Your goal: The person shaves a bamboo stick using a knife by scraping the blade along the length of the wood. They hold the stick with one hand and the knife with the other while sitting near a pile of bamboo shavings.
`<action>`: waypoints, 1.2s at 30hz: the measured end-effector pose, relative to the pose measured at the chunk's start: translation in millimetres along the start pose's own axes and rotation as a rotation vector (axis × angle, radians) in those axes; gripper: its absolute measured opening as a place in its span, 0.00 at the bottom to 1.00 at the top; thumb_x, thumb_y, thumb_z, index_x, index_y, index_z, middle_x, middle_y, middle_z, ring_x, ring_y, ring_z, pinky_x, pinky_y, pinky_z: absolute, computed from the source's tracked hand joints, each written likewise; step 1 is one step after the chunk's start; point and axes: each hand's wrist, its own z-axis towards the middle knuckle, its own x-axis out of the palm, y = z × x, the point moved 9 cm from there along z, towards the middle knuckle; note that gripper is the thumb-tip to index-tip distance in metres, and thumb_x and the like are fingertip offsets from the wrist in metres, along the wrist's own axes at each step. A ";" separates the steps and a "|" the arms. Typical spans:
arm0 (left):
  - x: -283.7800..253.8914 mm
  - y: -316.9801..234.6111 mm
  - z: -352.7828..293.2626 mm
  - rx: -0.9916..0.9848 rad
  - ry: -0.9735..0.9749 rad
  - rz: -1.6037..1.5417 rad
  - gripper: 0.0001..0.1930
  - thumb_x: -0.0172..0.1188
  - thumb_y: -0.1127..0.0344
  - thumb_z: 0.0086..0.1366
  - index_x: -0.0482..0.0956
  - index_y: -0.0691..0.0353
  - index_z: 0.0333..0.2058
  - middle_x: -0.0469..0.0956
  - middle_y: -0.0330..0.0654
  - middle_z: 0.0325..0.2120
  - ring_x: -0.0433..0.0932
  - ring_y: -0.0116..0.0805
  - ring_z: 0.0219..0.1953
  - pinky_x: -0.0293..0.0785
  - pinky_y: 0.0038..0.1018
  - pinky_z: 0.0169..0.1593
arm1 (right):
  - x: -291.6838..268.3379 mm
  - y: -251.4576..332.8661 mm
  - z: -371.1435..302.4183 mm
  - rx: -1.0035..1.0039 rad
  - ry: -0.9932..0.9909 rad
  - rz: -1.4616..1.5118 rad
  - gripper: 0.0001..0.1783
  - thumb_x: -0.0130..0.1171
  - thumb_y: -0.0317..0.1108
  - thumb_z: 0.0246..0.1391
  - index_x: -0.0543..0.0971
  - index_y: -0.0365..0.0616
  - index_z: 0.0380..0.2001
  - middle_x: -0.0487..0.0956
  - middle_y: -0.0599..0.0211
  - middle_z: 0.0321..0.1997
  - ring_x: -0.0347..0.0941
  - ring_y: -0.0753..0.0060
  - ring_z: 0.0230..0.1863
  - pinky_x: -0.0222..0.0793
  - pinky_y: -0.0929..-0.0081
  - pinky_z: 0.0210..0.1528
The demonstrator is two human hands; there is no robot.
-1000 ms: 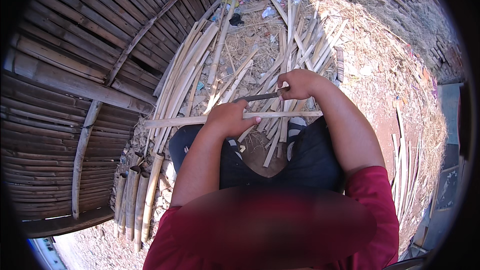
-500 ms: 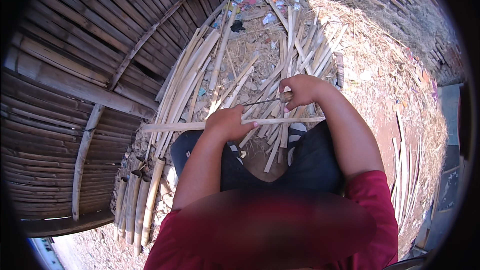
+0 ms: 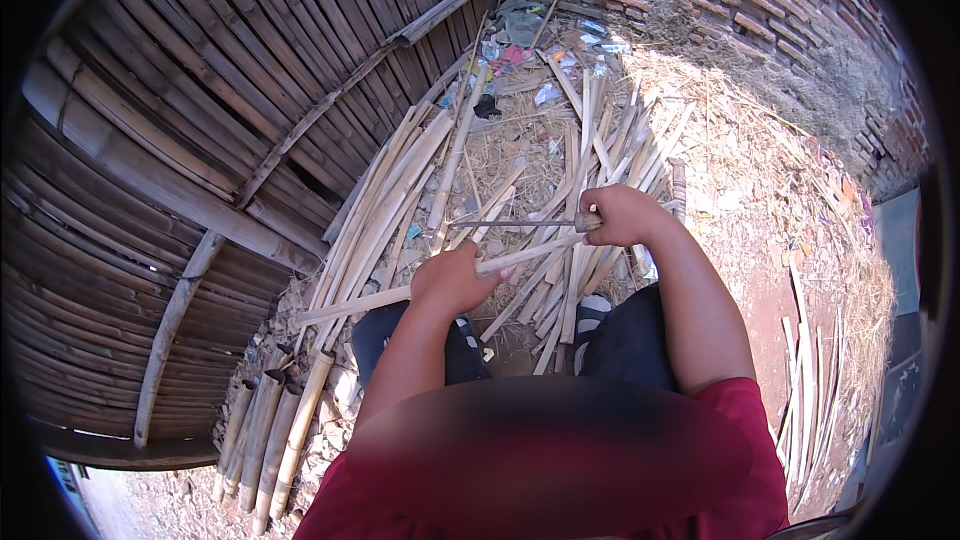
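Note:
My left hand is closed around a pale split bamboo strip, its thumb lying along the top. The strip slants across my knees, its right end rising to just below my right fist. My right hand grips the short wooden handle of a knife. Its thin dark blade points left, above the strip and apart from it along most of its length. Whether my right fingers also touch the strip's end, I cannot tell.
Many loose bamboo strips lie piled between and beyond my feet. Longer strips lean along the slatted bamboo wall at left. Thick bamboo poles lie at lower left. A brick wall and scattered litter are at the far end.
The strip has gone from nearly level to slanted, its right end higher and its left end lower. My right hand with the knife has dropped slightly and moved right, baring more blade.

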 end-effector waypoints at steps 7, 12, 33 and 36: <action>-15.4 6.4 -0.8 -0.045 -0.141 -0.055 0.37 0.67 0.31 0.60 0.83 0.57 0.55 0.88 0.51 0.42 0.86 0.52 0.50 0.80 0.45 0.54 | -15.7 7.9 -5.1 -0.026 -0.131 0.003 0.30 0.78 0.46 0.43 0.83 0.44 0.49 0.86 0.51 0.39 0.84 0.45 0.45 0.78 0.54 0.48; -20.2 9.1 -1.2 -0.050 -0.222 -0.117 0.38 0.68 0.31 0.59 0.84 0.59 0.54 0.87 0.53 0.40 0.86 0.53 0.49 0.81 0.46 0.51 | -18.3 5.9 -5.8 0.015 -0.126 0.005 0.25 0.76 0.44 0.46 0.83 0.46 0.45 0.86 0.52 0.43 0.82 0.45 0.50 0.77 0.51 0.52; -24.8 5.4 -4.2 -0.026 -0.259 -0.161 0.35 0.68 0.31 0.59 0.86 0.58 0.50 0.88 0.53 0.39 0.87 0.54 0.46 0.81 0.46 0.50 | -28.3 5.2 -11.6 0.063 -0.175 -0.012 0.25 0.73 0.42 0.45 0.84 0.47 0.49 0.87 0.53 0.43 0.83 0.46 0.49 0.78 0.53 0.52; -22.7 5.1 -2.6 -0.015 -0.257 -0.151 0.35 0.68 0.31 0.59 0.86 0.58 0.49 0.88 0.52 0.38 0.87 0.54 0.45 0.81 0.46 0.49 | -23.5 5.5 -8.7 0.048 -0.154 -0.012 0.26 0.74 0.43 0.46 0.84 0.48 0.49 0.87 0.53 0.44 0.83 0.46 0.49 0.78 0.53 0.52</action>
